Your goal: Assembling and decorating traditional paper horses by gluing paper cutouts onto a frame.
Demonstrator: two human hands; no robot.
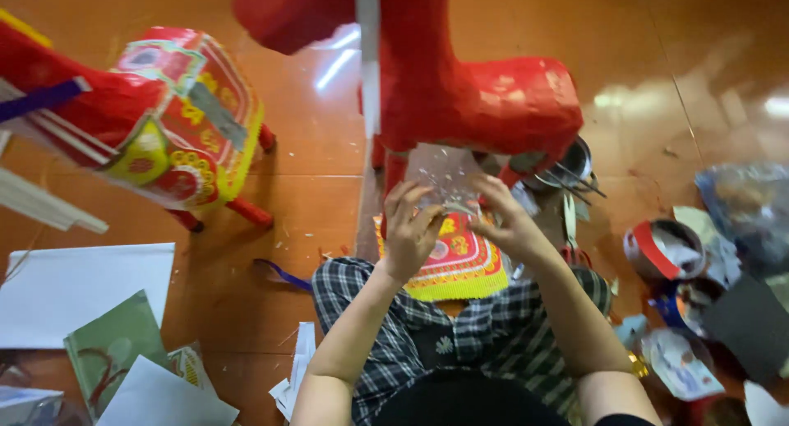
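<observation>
**Clear sheet held under red paper horse**

Left hand (408,229) and right hand (503,216) pinching a clear speckled sheet (440,175) at 12 o'clock from the lap, just below the red paper horse (468,97). Patterned red-yellow paper (456,266) underneath, on the knees. Decorated horse (177,118) at 10 o'clock on the floor (312,204).

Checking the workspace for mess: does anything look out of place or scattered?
Yes. Paper scraps and sheets litter the floor on the left; tape rolls and wrappers crowd the right.

Glossy orange floor (312,147), matt red paper horse (485,97), shiny metal bowl (567,165).
</observation>
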